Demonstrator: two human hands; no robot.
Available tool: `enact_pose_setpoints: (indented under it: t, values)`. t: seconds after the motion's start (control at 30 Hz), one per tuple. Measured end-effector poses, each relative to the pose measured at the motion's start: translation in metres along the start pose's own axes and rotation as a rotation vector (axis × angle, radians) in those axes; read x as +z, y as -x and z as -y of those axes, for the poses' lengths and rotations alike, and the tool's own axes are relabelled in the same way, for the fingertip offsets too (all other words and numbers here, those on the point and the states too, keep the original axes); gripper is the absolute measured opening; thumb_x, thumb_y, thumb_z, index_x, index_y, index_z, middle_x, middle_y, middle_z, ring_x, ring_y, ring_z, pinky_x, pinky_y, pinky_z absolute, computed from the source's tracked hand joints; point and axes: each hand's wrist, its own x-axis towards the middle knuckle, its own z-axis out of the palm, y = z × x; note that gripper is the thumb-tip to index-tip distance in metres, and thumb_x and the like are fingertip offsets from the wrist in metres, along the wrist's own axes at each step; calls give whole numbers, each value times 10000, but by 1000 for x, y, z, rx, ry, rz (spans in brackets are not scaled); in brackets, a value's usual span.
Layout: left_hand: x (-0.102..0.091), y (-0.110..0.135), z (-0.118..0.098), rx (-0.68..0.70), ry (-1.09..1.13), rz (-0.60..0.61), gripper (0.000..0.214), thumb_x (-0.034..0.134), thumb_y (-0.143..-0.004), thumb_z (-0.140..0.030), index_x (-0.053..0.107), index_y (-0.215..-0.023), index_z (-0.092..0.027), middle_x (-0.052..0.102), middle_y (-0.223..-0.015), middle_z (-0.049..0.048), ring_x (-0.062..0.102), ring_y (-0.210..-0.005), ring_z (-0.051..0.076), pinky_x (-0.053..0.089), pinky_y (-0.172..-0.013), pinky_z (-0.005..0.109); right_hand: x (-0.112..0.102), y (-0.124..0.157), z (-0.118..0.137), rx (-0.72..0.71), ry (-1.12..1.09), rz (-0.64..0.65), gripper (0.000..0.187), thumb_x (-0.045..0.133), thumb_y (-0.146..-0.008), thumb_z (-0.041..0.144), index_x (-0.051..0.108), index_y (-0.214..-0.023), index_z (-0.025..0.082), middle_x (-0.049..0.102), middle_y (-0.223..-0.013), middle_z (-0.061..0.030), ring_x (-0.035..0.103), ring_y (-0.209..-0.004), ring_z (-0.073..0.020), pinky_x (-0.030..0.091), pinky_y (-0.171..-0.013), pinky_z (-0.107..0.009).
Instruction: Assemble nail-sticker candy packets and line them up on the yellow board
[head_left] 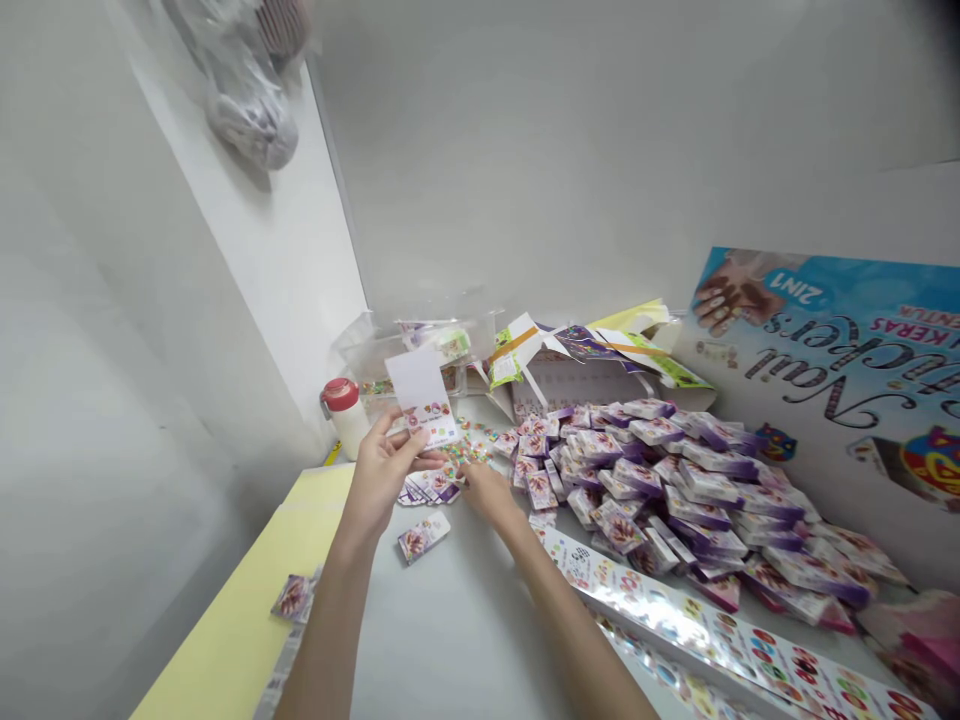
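My left hand (384, 468) is closed on a white sticker card (417, 382), held upright, with small coloured prints along its lower end. To its right, my right hand (489, 494) reaches down at a heap of small colourful pieces (474, 438). Its fingertips point into that heap, and whatever they may grip is too small to make out. Under the left hand lies a fan of purple-and-white cards (429, 489). A small purple-and-white box (424, 537) lies flat on the table (442, 630), nearer to me.
Many nail-sticker boxes (637, 470) are heaped on the right. Long printed sticker strips (675, 610) run along the front right. A red-lidded bottle (343, 415), a clear plastic container (367, 352) and an opened carton (585, 385) stand behind. A large printed box (840, 370) borders the right.
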Motion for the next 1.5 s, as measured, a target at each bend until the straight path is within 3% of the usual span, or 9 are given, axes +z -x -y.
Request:
enact_pose_setpoints:
  t: [0.17, 0.37, 0.57, 0.67, 0.9, 1.07, 1.23, 1.37, 1.5]
  values:
    - [-4, 0, 0, -42, -34, -13, 136, 676, -639, -248, 614, -714, -154, 668, -639, -15, 624, -486, 123, 437, -403, 178, -14, 0, -1, 60, -23, -76, 359, 471, -763, 35, 674, -1017, 187, 693, -966, -106, 627, -920, -221, 400, -696, -250]
    - [0, 2, -4, -40, -37, 51, 270, 720, -686, -335, 660, -847, -127, 702, -819, 40, 684, -741, 176, 559, -717, 281, -45, 7, -1, 46, -96, -191, 345, 481, -780, 80, 665, -1053, 185, 710, -928, -79, 635, -864, -197, 405, -697, -231]
    - [4, 1, 2, 23, -46, 26, 310, 715, -670, -305, 605, -929, -175, 686, -788, -2, 670, -645, 144, 588, -694, 318, -71, 21, -1, -63, -280, -416, 324, 462, -765, 74, 683, -973, 186, 704, -857, -50, 634, -781, -177, 425, -707, -245]
    - [4, -1, 5, 36, -40, 26, 162, 701, -645, -269, 608, -727, -165, 675, -777, -2, 681, -741, 176, 592, -728, 341, -80, 28, 1, -99, -458, -474, 277, 467, -777, 130, 670, -955, 191, 685, -809, -28, 636, -658, -153, 433, -618, -240]
    - [10, -1, 7, -100, -48, 85, 276, 710, -683, -337, 643, -859, -135, 693, -891, 46, 685, -841, 199, 547, -874, 374, -105, 47, 12, -152, -1043, -448, 349, 663, -693, 323, 627, -1004, 169, 638, -776, -14, 621, -583, -139, 429, -500, -223]
    - [15, -2, 12, -31, -15, 56, 327, 729, -663, -357, 570, -880, -172, 667, -823, -2, 688, -762, 180, 590, -744, 343, -106, 48, 14, -167, -1206, -342, 387, 738, -632, 360, 656, -954, 161, 608, -732, 1, 583, -584, -116, 434, -550, -234]
    - [22, -1, 17, -25, -48, 82, 443, 694, -698, -373, 532, -1059, -173, 688, -743, 4, 684, -620, 175, 582, -568, 289, -95, 41, 18, -198, -1206, -268, 385, 733, -641, 400, 668, -930, 155, 584, -720, 6, 540, -563, -101, 427, -533, -229]
    - [26, 1, 21, 21, -85, 25, 361, 644, -740, -415, 595, -966, -138, 706, -742, 25, 667, -553, 154, 565, -531, 260, -89, 38, 19, -202, -1027, -253, 386, 673, -709, 443, 673, -971, 159, 605, -827, -24, 528, -551, -92, 424, -508, -220]
    - [27, 2, 25, 67, -158, -46, 317, 617, -761, -446, 617, -858, -145, 675, -640, -4, 643, -488, 141, 516, -460, 218, -87, 38, 20, -282, -979, -169, 344, 584, -784, 468, 680, -903, 160, 612, -736, -17, 544, -558, -115, 439, -527, -233]
